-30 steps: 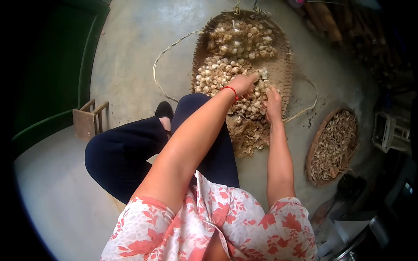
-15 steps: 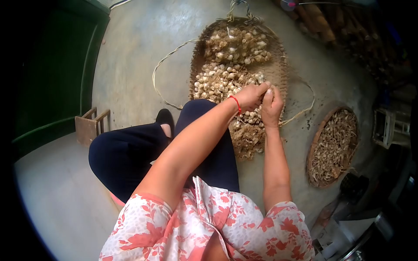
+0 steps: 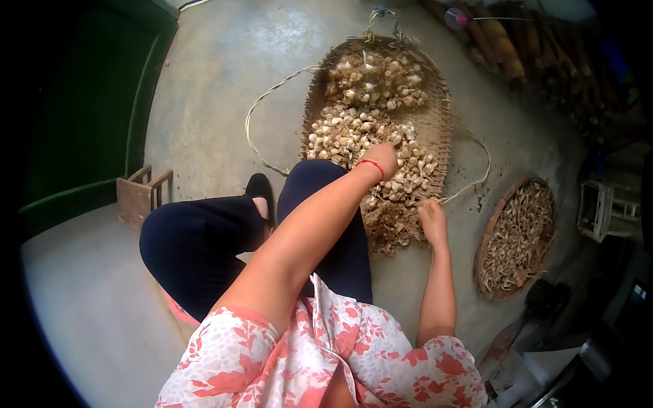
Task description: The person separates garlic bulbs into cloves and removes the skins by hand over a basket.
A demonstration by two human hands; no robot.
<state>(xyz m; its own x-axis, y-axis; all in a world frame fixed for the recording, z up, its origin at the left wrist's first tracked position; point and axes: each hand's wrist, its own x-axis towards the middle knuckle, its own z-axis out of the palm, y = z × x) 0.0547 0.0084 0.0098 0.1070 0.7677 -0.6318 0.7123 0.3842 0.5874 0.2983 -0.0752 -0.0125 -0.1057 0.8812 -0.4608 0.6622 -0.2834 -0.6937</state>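
Note:
A long woven basket [image 3: 442, 102] lies on the floor in front of me, holding small pale bulbs that look like garlic [image 3: 333, 132]. My left hand [image 3: 381, 158], with a red string bracelet at its wrist, reaches down over the middle heap of bulbs. Its fingers are closed and point away from me, so what they hold is hidden. At the basket's near right edge, my right hand [image 3: 432, 221] is closed beside a pile of brown dry roots or husks [image 3: 391, 224]. Anything within its fingers is too small to make out.
A round shallow basket [image 3: 481, 262] of dry, slender pieces sits to the right. Twisted rope handles [image 3: 250, 129] loop out from the long basket. A small wooden stool [image 3: 136, 197] stands at left, and stacked wood [image 3: 503, 47] lies at the far right.
My hands were together above the bulbs and have moved apart. The right came down toward me to the husk pile; the left shifted slightly left and down over the bulbs.

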